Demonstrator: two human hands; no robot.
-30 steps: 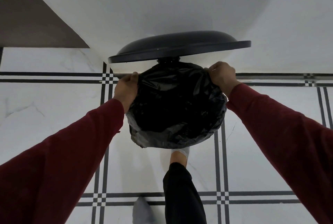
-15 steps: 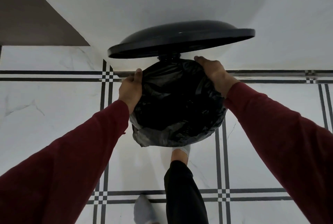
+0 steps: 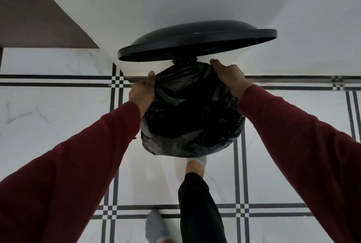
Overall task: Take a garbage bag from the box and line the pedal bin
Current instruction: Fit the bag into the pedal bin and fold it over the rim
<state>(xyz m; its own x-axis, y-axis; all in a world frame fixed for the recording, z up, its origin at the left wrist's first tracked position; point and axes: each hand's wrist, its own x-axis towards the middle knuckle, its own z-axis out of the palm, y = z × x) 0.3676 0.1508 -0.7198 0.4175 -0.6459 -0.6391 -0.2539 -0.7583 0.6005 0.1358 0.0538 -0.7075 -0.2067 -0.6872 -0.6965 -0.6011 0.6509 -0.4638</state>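
Both arms are stretched forward, left hand (image 3: pixel 141 91) and right hand (image 3: pixel 229 75) curled shut, thumbs pointed away; one leg is extended ahead.

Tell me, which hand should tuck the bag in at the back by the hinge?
Probably the right hand: it grips the black bag beside the hinge under the raised lid. The left hand holds the side rim, farther away.

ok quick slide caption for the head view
Both hands, left hand and right hand, stretch a black garbage bag over the bin under its raised lid.
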